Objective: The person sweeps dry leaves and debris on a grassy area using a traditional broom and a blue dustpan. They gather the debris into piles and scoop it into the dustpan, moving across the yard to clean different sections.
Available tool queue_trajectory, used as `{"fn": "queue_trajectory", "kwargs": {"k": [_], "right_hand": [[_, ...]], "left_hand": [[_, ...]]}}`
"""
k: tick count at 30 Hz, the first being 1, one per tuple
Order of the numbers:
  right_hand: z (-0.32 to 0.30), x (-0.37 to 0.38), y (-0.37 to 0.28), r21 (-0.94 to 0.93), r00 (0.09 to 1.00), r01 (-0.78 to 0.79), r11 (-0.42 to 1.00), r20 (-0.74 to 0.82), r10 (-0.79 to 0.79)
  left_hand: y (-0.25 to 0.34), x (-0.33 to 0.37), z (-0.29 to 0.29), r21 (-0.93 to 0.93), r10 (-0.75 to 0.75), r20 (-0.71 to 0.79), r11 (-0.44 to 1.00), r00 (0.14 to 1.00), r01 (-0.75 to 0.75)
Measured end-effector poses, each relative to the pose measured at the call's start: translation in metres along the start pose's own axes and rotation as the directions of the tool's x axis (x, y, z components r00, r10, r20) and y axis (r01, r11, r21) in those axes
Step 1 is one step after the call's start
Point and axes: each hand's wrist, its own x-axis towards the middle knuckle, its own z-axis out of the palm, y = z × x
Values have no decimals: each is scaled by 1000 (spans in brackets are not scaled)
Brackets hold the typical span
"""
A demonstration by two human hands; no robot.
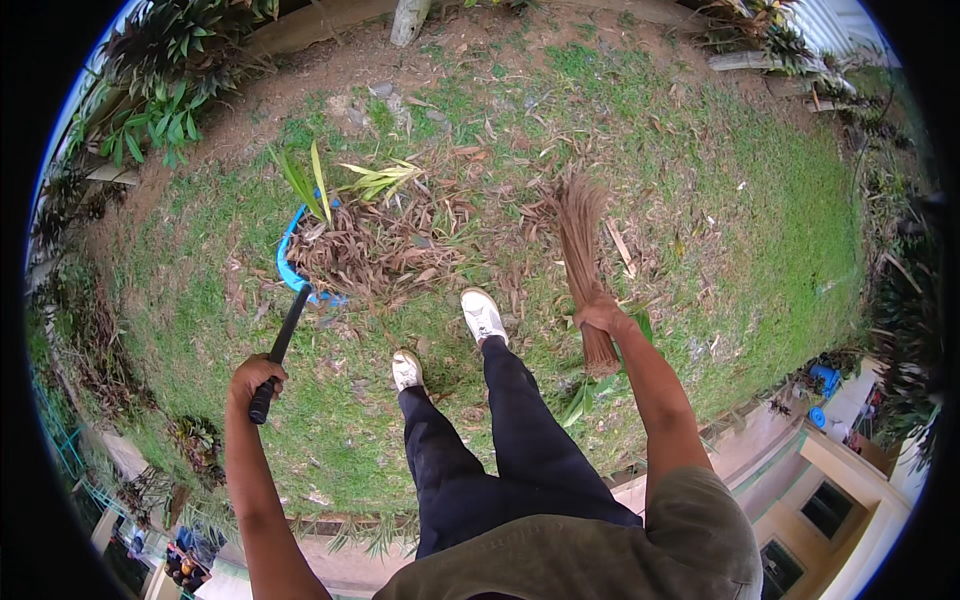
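My left hand [258, 380] is closed round the black handle of a blue dustpan [290, 262], which rests on the grass to the left. Brown dry leaves [375, 245] heap over the pan and spill out to its right, covering most of its inside. A few long green and yellow leaves [385, 179] lie on top of and behind the heap. My right hand [598, 313] grips a stick broom [578, 235] of thin brown bristles near its bound end. The bristle tips touch the ground to the right of the pile.
Scattered dry leaves and short grass cover the yard [740, 270]. Leafy plants [165, 115] border the far left, and a pale tree trunk [408, 22] stands at the far edge. A low wall runs behind me, with a building [830, 500] at the lower right.
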Motion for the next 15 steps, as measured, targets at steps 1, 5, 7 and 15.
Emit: {"fn": "queue_trajectory", "kwargs": {"k": [1,5,7,15], "right_hand": [[31,-17,-14,-80,995,79,994,64,-74],[57,-138,-65,91,991,46,995,124,-57],[66,-195,-48,382,988,114,917,58,-146],[127,-341,81,623,935,-18,782,-266,233]], "left_hand": [[-3,5,-9,28,4,-6,1000,1000,-4],[10,21,-19,225,44,22,973,999,-48],[9,38,-29,242,10,70,970,998,-27],[12,45,-32,302,13,123,952,992,-50]]}}
